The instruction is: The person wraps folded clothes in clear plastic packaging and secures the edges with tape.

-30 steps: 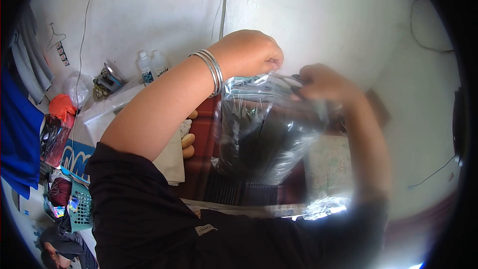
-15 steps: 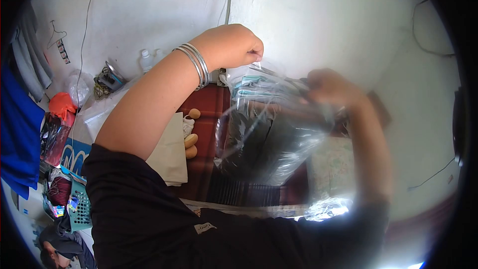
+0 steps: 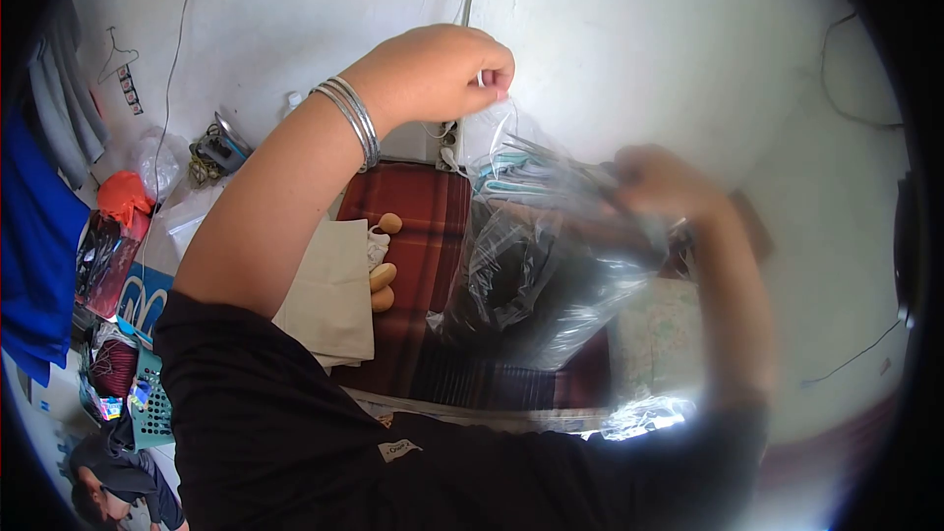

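Note:
A clear plastic bag (image 3: 551, 285) with dark contents and folded light-blue and white cloth (image 3: 521, 180) near its top hangs over the red plaid cloth. My left hand (image 3: 472, 74), with silver bangles at the wrist, pinches the bag's upper edge, its fingers closed. At the bag's upper right, my right hand (image 3: 654, 182) is closed round the handles of what looks like scissors (image 3: 580, 169), blurred, with the blades pointing left across the bag's mouth.
Folded beige cloth (image 3: 329, 300) and several tan rounded objects (image 3: 382, 278) lie on the red plaid cloth (image 3: 413, 206). A green basket (image 3: 152, 408) stands at the left. A person (image 3: 123, 477) is at the lower left. A wall rises behind.
My left hand has moved left and up, stretching the bag's edge away from the cloth stack. The blades now show more clearly beside my right hand, which has shifted slightly down.

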{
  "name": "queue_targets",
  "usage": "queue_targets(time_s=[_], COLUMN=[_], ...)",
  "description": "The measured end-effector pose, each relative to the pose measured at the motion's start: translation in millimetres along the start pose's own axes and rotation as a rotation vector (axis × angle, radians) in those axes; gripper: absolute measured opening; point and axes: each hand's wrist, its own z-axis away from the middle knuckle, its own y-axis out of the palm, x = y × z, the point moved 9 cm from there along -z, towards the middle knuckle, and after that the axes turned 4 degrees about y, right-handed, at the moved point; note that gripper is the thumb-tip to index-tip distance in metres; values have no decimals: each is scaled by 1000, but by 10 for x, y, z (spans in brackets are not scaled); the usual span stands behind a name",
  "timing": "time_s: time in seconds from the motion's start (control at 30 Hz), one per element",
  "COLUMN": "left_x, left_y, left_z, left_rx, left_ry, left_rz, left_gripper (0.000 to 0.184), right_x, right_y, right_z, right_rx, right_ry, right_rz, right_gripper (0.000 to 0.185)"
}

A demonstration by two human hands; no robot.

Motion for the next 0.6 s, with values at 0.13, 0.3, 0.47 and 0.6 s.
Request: queue_targets(time_s=[0.13, 0.3, 0.47, 0.6], left_x=[14, -78, -64, 33], left_y=[91, 136, 251, 288], left_z=[64, -3, 6, -12], left_rx=[-9, -131, -182, -47], left_ry=[-11, 157, 118, -31], left_rz=[-91, 51, 265, 283], left_gripper=[11, 10, 11, 13], right_x=[-24, -15, -51, -39], right_y=[-11, -36, -35, -52], right_z=[-20, 23, 35, 43], right_rx=[-11, -3, 15, -12], right_ry=[-14, 4, 1, -22], right_rz=[-2, -18, -48, -51], right_gripper=[54, 54, 54, 54])
